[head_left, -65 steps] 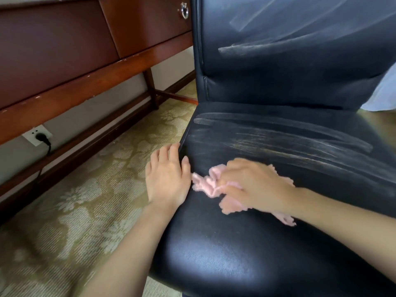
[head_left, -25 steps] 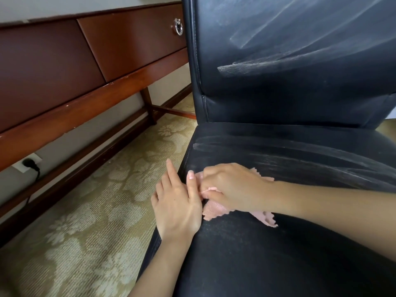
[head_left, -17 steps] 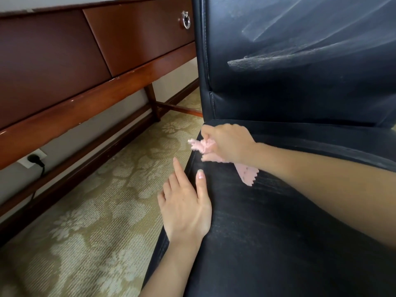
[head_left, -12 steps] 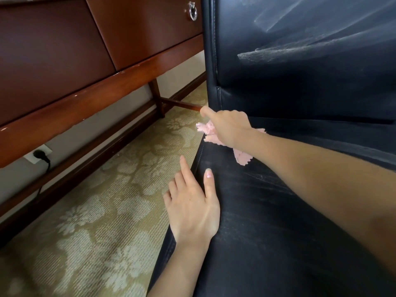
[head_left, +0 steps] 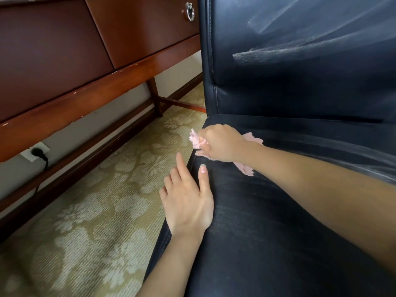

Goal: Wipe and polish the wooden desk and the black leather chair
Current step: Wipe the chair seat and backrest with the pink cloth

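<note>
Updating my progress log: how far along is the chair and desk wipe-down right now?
Done: the near seat looks dark, with only faint fine streaks. In hand: the right hand grips the pink cloth at the seat's rear left corner; the left hand rests flat on the seat's left edge. Left: pale smears cross the backrest. Only the desk front shows, so its state is unclear.

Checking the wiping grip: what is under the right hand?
Under the right hand a crumpled pink cloth shows at both sides, lying on the black leather chair seat. The cloth's middle is hidden by the hand.
</note>
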A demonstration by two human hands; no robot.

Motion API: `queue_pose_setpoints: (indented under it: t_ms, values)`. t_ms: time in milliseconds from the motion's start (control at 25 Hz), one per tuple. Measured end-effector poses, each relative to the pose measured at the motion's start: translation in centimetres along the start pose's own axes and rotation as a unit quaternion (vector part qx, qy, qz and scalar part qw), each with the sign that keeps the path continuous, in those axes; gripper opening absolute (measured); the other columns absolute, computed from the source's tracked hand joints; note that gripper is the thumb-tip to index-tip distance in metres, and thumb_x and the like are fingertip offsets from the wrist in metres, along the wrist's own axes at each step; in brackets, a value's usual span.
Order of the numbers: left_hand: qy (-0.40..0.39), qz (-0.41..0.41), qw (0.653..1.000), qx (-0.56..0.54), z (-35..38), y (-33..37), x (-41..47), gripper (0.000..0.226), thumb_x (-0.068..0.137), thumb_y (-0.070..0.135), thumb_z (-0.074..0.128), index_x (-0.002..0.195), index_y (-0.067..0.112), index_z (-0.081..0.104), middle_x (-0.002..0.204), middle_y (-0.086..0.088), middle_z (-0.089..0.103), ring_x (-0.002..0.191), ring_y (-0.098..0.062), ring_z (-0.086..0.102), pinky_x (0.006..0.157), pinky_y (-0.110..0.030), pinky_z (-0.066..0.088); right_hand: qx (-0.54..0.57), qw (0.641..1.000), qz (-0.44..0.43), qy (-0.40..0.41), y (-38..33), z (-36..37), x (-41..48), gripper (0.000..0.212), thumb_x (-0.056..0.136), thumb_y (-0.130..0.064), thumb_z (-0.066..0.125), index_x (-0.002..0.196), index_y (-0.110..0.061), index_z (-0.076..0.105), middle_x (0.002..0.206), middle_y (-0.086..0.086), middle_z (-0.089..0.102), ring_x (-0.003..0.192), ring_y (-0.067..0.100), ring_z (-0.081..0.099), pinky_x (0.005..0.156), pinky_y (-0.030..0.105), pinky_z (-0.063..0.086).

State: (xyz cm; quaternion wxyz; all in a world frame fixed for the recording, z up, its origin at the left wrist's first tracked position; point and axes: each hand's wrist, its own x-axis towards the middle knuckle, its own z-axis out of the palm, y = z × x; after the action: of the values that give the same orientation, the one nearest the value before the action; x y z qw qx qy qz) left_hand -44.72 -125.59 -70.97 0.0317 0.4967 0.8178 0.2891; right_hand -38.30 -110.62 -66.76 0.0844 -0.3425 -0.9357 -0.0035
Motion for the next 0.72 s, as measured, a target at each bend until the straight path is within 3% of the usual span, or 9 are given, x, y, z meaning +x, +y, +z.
queue_pose_setpoints:
  t_ms: [120,200,320,440,520,600,720]
  values:
    - [0.000,-0.003,1.000,0.003,-0.1,0.0,-0.1,0.090,0.077,0.064,-0.010,0.153,0.019,0.007,0.147,0.000,0.038,0.131,-0.020,0.034,0.107,-0.037,0.024,0.047,0.998,-0.032,-0.033,-1.5,-1.2,-2.6,0.027,0.091,-0.036,0.057,0.080,-0.013,0.047,0.072,-0.003,0.053,0.070,0.019,0.053,0.062,0.034,0.042]
    - [0.002,-0.003,1.000,-0.010,-0.2,0.2,-0.4,0.092,0.076,0.066,-0.010,0.153,0.018,0.007,0.148,-0.001,0.037,0.132,-0.019,0.032,0.108,-0.037,0.023,0.117,0.991,-0.045,-0.042,-2.4,-1.9,-4.9,0.030,0.089,-0.028,0.058,0.066,-0.014,0.045,0.057,-0.010,0.047,0.060,0.016,0.054,0.062,0.036,0.048]
    - [0.015,0.008,1.000,-0.022,-0.4,0.3,-0.7,0.091,0.078,0.064,-0.008,0.153,0.017,0.009,0.143,-0.002,0.042,0.130,-0.020,0.034,0.107,-0.038,0.024,0.187,0.980,-0.060,-0.041,-3.9,-2.4,-8.2,0.035,0.087,-0.011,0.054,0.060,-0.026,0.038,0.055,-0.013,0.045,0.055,0.010,0.050,0.059,0.034,0.048]
    - [0.020,0.018,1.000,-0.013,-0.5,0.3,-0.9,0.089,0.079,0.063,-0.008,0.153,0.017,0.010,0.141,-0.001,0.042,0.128,-0.019,0.035,0.106,-0.038,0.025,0.177,0.982,-0.058,-0.034,-3.9,-2.2,-8.8,0.039,0.086,-0.008,0.051,0.059,-0.030,0.032,0.060,-0.013,0.043,0.056,0.007,0.045,0.057,0.031,0.042]
    - [0.016,0.017,1.000,-0.005,-0.5,0.3,-0.9,0.090,0.078,0.064,-0.010,0.153,0.017,0.009,0.145,-0.002,0.037,0.131,-0.019,0.032,0.108,-0.037,0.024,0.167,0.985,-0.037,-0.022,-3.1,-2.0,-7.5,0.027,0.087,-0.016,0.051,0.062,-0.024,0.044,0.065,-0.011,0.048,0.059,0.006,0.047,0.057,0.030,0.038]
    - [0.013,0.015,1.000,0.002,-0.4,0.3,-0.8,0.090,0.078,0.063,-0.011,0.153,0.018,0.009,0.147,-0.001,0.034,0.132,-0.019,0.031,0.109,-0.038,0.024,0.124,0.992,-0.008,-0.004,-2.0,-1.4,-5.5,0.020,0.092,-0.025,0.050,0.075,-0.015,0.050,0.076,-0.007,0.053,0.069,0.014,0.053,0.060,0.030,0.036]
    - [0.015,0.017,1.000,0.015,-0.3,0.3,-0.6,0.089,0.078,0.061,-0.011,0.153,0.018,0.011,0.145,-0.001,0.036,0.130,-0.019,0.033,0.107,-0.036,0.025,0.056,0.998,0.029,0.017,-0.6,-0.4,-2.5,0.013,0.095,-0.028,0.051,0.097,-0.016,0.057,0.094,0.000,0.059,0.089,0.024,0.060,0.067,0.034,0.041]
